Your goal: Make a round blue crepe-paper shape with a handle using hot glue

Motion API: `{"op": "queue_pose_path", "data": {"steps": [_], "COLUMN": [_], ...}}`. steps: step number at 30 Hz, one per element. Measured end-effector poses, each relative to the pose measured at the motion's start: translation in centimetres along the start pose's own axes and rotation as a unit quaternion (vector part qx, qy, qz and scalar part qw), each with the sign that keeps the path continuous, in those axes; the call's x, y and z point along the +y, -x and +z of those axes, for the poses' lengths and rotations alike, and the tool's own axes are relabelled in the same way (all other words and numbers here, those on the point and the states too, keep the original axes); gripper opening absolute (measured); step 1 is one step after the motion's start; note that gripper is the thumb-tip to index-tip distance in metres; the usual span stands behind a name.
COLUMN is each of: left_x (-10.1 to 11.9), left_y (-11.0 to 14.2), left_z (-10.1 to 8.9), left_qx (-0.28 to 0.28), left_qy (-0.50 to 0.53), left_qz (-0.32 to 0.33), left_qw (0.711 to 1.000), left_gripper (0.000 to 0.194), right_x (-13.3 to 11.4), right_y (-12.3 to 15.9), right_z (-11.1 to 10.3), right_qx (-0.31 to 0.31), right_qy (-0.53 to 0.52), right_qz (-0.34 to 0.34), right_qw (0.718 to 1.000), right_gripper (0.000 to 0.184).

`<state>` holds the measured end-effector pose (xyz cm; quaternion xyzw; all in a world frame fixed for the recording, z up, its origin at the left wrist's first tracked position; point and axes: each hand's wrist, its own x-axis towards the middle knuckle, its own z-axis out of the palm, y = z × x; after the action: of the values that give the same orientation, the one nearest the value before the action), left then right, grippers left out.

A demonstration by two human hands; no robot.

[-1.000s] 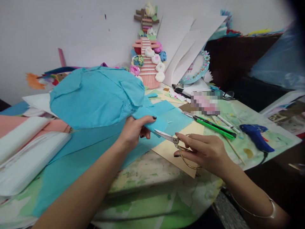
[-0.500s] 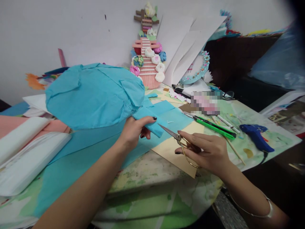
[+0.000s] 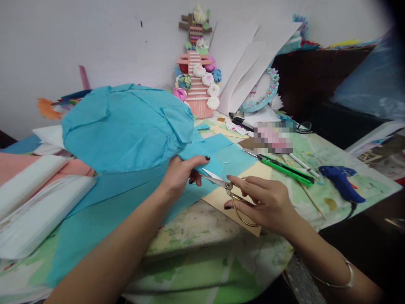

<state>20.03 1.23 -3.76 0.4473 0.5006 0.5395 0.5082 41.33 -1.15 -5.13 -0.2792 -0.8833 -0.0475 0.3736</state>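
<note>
A large round fan-shaped piece covered in blue paper [image 3: 126, 126] stands tilted above the table. My left hand [image 3: 182, 177] grips the blue paper strip at its base, thumb on top and fingers curled beneath. Gold-handled scissors [image 3: 228, 185] are in my right hand [image 3: 265, 202], fingers through the loops. Their blades are parted, with the blue strip's edge between them close to my left fingertips. Under both hands lie blue paper sheets [image 3: 126, 202] and a cream card [image 3: 218, 202].
White paper rolls [image 3: 47, 211] lie at left. To the right are a green utility knife [image 3: 284, 169], a wooden stick [image 3: 311, 202] and a blue glue gun [image 3: 341, 179]. A flower-trimmed pink guitar-shaped craft [image 3: 199, 93] leans against the wall, beside white sheets [image 3: 243, 63].
My right hand has moved left with the scissors, and the blades have opened around the blue strip's edge. My left hand keeps its grip in nearly the same place.
</note>
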Motion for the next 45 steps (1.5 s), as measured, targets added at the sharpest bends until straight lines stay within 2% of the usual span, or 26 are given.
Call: {"op": "queue_pose_path", "data": {"steps": [19,25,29,39,45], "left_x": [-0.27,-0.01,0.00,-0.32,-0.10], "left_y": [-0.05,-0.04,-0.11,-0.09,0.06], "left_z": [0.14,0.24,0.18,0.12,0.30], "left_qx": [0.000,0.002,0.005,0.005,0.010], "left_qy": [-0.002,0.007,0.035,0.016,0.004], "left_qz": [-0.004,-0.014,-0.029,-0.008,-0.005], "left_qw": [1.000,1.000,0.999,1.000,1.000], "left_gripper": [0.027,0.025,0.027,0.035,0.037], "right_x": [0.10,-0.28,-0.54,-0.50,-0.40], "right_y": [0.49,0.36,0.27,-0.20,-0.49], "right_z": [0.50,0.45,0.18,0.22,0.38], "right_qx": [-0.006,0.038,0.012,-0.001,-0.015], "right_qy": [0.031,-0.014,-0.038,0.064,0.070], "right_qz": [-0.017,0.035,0.055,0.002,-0.001], "right_qw": [0.999,0.999,0.998,0.998,0.997], "right_gripper": [0.038,0.037,0.042,0.038,0.039]}}
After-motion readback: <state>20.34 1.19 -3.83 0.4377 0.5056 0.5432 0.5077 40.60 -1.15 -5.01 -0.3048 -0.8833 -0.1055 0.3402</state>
